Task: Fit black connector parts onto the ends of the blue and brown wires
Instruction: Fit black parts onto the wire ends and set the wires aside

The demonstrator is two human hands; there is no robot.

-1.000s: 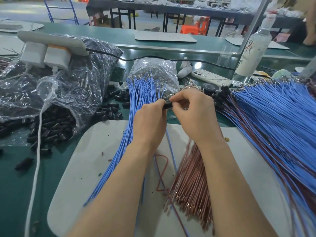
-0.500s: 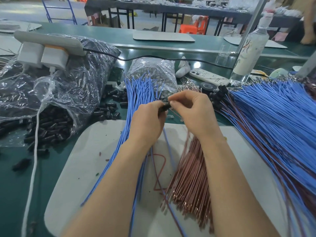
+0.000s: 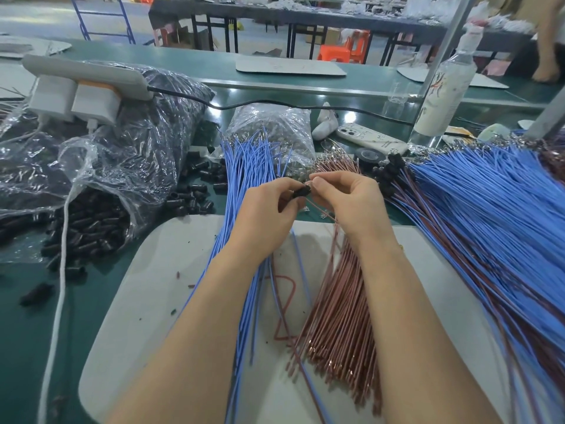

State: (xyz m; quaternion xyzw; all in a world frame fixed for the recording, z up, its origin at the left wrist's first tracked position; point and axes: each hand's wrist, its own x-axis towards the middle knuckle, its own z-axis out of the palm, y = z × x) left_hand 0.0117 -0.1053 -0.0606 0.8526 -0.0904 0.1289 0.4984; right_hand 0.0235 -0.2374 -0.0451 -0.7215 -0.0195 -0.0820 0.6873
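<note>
Left hand point(image 3: 269, 209) pinches connector point(image 3: 301, 191) over mat's point(image 3: 171, 270) far edge; right hand point(image 3: 345, 200) pinches brown wire point(image 3: 318, 209) at it. Blue wires point(image 3: 244, 179) cross mat's left half, brown bundle point(image 3: 339, 301) its middle; loose connectors point(image 3: 195, 194) off its far-left edge.

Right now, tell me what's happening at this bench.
A person is assembling wire leads. The left hand pinches a black connector, while the right hand pinches what looks like a brown wire at its end; whether it is seated cannot be told. Loose blue wires and a brown bundle lie on the white mat. Spare connectors spill from a bag at left, and a pile of fitted wires lies at right.
</note>
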